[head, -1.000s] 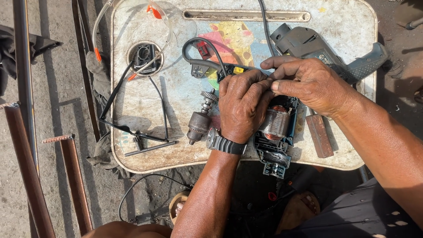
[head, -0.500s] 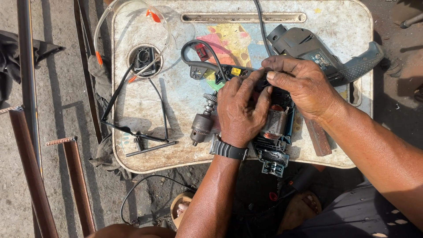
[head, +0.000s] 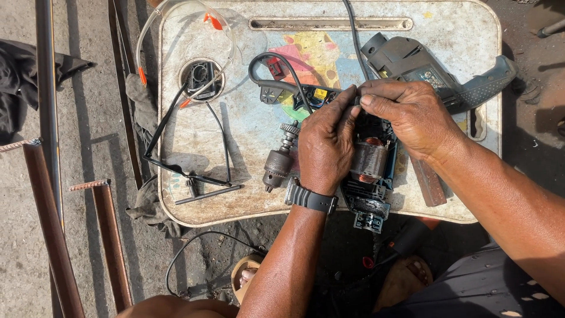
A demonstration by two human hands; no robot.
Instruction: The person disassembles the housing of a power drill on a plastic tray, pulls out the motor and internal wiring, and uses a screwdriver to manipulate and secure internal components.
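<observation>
Both hands meet over an opened drill body (head: 368, 176) lying near the front edge of a worn white tabletop (head: 447, 35); its copper-wound motor shows between them, and its lower end juts past the tabletop's front rim. The left hand (head: 325, 144), a dark watch (head: 311, 199) on its wrist, is curled over the body's left side with fingers bent and fingertips pinched at the top of the housing; the right hand (head: 412, 115) comes in from the right, fingers closed, its fingertips touching the left's at the same spot; what small part they pinch is hidden. Just left of the left hand lies a drill chuck (head: 278, 165) with its geared shaft, resting on the tabletop. Behind the right hand lies the grey housing half (head: 412, 62) with a textured handle, a black cable (head: 352, 35) running up from it. Further left, safety glasses (head: 188, 70) with orange tips sit around a round hole (head: 202, 79) in the tabletop, and a chuck key (head: 206, 193) lies near the front rim. 2 rusty bars (head: 106, 235) stand at the left on the ground.
</observation>
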